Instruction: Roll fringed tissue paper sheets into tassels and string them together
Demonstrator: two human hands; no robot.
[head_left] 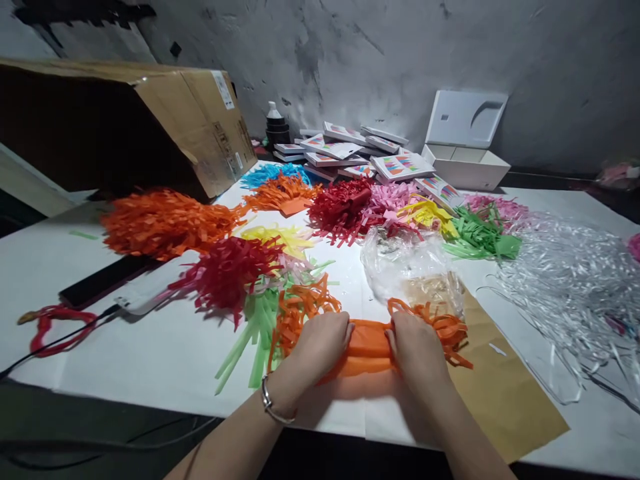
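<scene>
Near the front edge of the table, both hands grip a piece of orange tissue paper [370, 340] with fringed ends. My left hand [325, 337] is closed around its left part and wears a bracelet at the wrist. My right hand [417, 343] is closed around the right part. Between the hands the uncut middle band shows folds, and cut strips spill out past both sides. Left of it lie light green tissue strips [263, 327] and a dark red tissue tassel bunch [235, 270]. The fingertips are partly hidden behind the paper.
An orange fringe pile [170, 223] lies left, before an open cardboard box [200, 127]. Clear plastic bags [400, 260] and brown paper [510, 387] lie to the right, beside silvery strips [575, 287]. Flat packs [340, 150] and a white box [467, 167] stand at the back.
</scene>
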